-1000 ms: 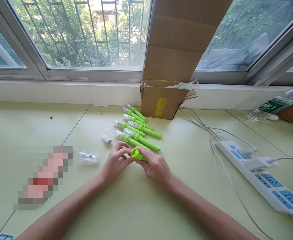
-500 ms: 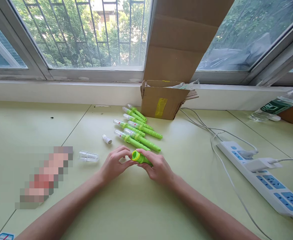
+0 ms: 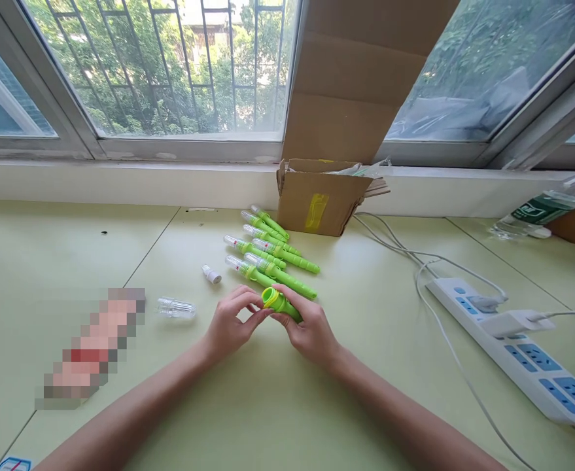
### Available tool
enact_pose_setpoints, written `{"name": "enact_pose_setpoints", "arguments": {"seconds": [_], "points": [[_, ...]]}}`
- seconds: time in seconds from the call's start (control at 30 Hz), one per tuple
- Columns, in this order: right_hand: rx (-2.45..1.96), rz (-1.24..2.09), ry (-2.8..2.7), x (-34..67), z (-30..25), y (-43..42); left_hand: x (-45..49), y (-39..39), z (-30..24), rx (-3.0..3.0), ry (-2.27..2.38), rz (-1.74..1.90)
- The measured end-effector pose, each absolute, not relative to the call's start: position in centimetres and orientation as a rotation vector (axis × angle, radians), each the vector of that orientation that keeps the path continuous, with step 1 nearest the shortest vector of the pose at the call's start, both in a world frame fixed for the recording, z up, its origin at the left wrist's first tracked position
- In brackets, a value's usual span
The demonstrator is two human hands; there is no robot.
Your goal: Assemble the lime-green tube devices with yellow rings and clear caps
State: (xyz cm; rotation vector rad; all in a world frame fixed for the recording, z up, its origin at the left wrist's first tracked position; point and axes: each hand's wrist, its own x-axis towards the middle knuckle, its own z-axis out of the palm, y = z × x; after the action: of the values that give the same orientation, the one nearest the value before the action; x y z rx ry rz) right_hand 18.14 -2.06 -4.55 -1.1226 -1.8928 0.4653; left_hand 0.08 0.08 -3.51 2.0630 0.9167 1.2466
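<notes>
A hollow green handle of a light stick (image 3: 286, 306) is wrapped in the fingers of my right hand (image 3: 313, 330), its open mouth facing left and up. Around that mouth sits a yellow ring (image 3: 266, 302). Thumb and forefinger of my left hand (image 3: 233, 320) pinch at the ring's edge. Left of my hands lie a clear plastic cap (image 3: 176, 308) and a small white ribbed light piece (image 3: 212, 274). Just beyond my hands, several green light sticks (image 3: 287, 276) with clear tops rest in a loose group.
A cardboard box (image 3: 336, 203) stands against the window sill. To the right lie a white power strip (image 3: 517, 353) with plugs and a trailing cable (image 3: 444, 327). A water bottle (image 3: 547, 204) lies at the far right. Something blurred out (image 3: 91, 347) lies on the left.
Both hands have shifted very slightly right with the handle. The handle's mouth has turned a little upward, and the yellow ring shows more along its lower left edge.
</notes>
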Motion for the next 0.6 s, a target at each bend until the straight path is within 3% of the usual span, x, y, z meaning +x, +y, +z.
{"name": "enact_pose_setpoints", "arguments": {"seconds": [0.6], "points": [[-1.191, 0.442, -2.1, 18.52, -4.41, -2.33, -0.59, -0.1, -4.26, 2.382, 0.947, 1.334]]}}
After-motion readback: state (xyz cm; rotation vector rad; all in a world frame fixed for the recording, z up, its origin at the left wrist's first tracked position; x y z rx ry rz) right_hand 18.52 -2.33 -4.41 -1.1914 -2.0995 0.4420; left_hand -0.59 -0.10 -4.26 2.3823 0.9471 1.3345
